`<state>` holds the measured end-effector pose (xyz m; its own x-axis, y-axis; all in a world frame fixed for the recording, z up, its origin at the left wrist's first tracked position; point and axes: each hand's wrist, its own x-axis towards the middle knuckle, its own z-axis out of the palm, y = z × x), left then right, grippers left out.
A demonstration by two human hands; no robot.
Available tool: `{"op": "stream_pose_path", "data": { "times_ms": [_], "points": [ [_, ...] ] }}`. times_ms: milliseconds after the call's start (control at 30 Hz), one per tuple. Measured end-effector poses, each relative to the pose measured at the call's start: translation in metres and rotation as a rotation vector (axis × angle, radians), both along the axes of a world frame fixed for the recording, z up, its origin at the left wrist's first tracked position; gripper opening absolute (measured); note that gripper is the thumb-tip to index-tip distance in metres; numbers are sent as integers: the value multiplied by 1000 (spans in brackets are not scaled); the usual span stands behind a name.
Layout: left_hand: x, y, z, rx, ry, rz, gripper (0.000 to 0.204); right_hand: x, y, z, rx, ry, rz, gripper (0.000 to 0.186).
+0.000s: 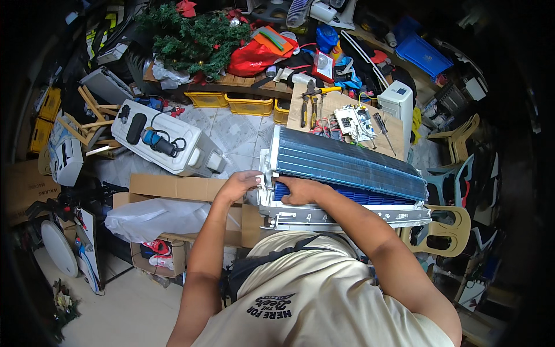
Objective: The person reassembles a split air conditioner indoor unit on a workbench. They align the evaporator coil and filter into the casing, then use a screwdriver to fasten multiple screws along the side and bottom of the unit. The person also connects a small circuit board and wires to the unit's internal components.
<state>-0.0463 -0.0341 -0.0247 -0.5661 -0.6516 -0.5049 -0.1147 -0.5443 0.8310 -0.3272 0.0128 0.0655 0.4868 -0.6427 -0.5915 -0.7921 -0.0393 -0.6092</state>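
An air conditioner's indoor unit (347,216) without its cover lies in front of me, its long side running left to right. Its finned coil (347,165) sits tilted over the blue blower wheel (370,198). At the unit's left end, my left hand (239,186) pinches the edge of the white end frame (265,184). My right hand (300,191) reaches over the blower near that same end. Its index finger is stretched to the coil's left corner and its thumb is apart from it. The other right fingers are partly hidden.
Beyond the unit, a board carries pliers (314,110), a screwdriver (383,130) and a circuit board (354,122). A white outdoor unit (179,136) with a blue power tool (159,141) stands left. Cardboard (173,186) and plastic wrap (159,220) lie nearer; a beige chair (451,234) is right.
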Motion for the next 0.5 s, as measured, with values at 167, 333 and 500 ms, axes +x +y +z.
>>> {"op": "stream_pose_path", "data": {
  "times_ms": [167,333,500],
  "points": [
    [-5,3,-5,38,-96,-44,38,-3,3,2,-119,-30,22,81],
    [-8,8,-4,-91,-104,-68,36,-5,9,12,-133,-16,15,76],
    [-11,7,2,-110,-111,-72,37,-8,11,22,-113,-17,-6,75]
  ]
}}
